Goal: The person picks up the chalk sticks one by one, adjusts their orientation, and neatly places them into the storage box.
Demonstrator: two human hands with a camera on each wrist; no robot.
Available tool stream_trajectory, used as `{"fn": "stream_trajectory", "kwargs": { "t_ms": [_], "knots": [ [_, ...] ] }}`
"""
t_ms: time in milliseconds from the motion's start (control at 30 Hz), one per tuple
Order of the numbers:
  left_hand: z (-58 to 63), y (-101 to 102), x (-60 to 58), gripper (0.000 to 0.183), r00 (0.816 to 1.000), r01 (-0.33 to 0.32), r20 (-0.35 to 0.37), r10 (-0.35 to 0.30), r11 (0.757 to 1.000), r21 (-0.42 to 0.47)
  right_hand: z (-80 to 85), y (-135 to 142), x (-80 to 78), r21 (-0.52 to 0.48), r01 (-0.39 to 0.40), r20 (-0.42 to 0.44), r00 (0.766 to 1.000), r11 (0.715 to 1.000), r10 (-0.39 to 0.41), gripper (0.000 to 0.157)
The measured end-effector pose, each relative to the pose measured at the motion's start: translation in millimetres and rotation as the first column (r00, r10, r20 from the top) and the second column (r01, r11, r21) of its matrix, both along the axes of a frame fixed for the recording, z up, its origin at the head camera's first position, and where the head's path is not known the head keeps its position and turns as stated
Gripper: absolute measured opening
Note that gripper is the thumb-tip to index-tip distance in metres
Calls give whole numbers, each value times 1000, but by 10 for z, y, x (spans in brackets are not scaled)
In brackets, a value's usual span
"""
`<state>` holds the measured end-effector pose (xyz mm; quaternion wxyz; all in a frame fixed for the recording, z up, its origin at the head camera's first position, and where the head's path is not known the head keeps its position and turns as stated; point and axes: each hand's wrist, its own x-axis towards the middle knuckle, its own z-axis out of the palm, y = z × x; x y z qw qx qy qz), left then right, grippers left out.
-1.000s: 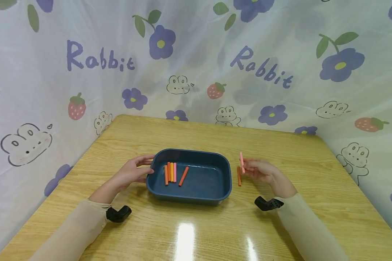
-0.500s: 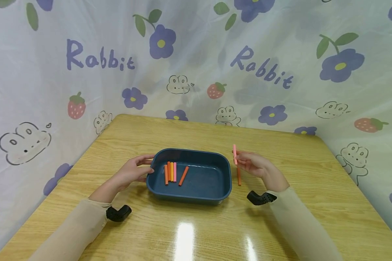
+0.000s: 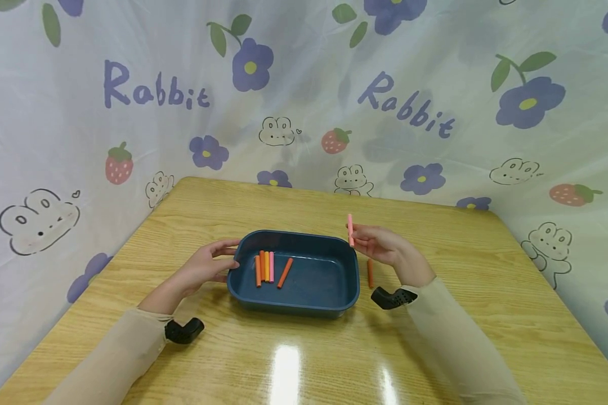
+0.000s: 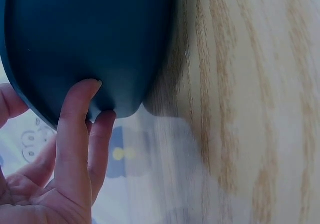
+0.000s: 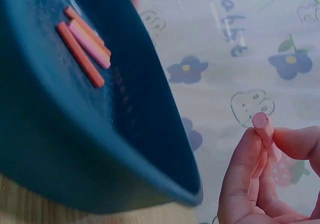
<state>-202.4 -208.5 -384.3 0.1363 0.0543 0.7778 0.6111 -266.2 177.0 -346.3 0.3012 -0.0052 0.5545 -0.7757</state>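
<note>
At the left end of a dark blue rectangular box [image 3: 314, 278], my left hand [image 3: 205, 267] holds the wall. Its thumb and fingers spread round the rounded end, and in the left wrist view fingertips press the outer wall. My right hand [image 3: 380, 244] pinches a pink chalk stick [image 3: 351, 230] between thumb and fingers, raised near the box's back right corner. The pink stick's flat end faces the right wrist view. Inside the box, several orange, yellow and pink chalk sticks [image 3: 264, 267] lie side by side, and a red-orange stick [image 3: 285, 274] lies slanted apart from them.
One orange-brown chalk stick [image 3: 370, 274] lies on the wooden table [image 3: 223, 371], right of the box. A white patterned curtain [image 3: 304, 101] hangs behind the table and along both sides. Black wrist-worn devices [image 3: 184, 331] sit at both cuffs.
My right hand has moved left and up with the pink chalk stick, from beside the orange-brown one to near the box's rim. The left hand and the box have not moved.
</note>
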Motion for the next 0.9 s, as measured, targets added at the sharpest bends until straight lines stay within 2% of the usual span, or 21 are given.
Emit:
{"fn": "stream_trajectory", "kwargs": {
  "t_ms": [233, 467, 667, 900],
  "knots": [
    [-2, -1, 7, 61, 1000, 3, -4, -3, 1000, -1, 51, -154, -47, 17, -41, 10, 999, 999, 41, 55],
    [-7, 1, 5, 60, 1000, 1, -1, -1, 1000, 4, 82, -366, -66, 64, -27, 31, 999, 998, 25, 55],
    [-8, 4, 3, 60, 1000, -1, -4, 1, 1000, 1, 52, -567, -111, 92, -56, 36, 998, 994, 53, 56],
    [-16, 2, -6, 59, 1000, 2, -9, -2, 1000, -3, -22, -780, -144, 131, -78, 81, 994, 988, 68, 56]
  ]
}}
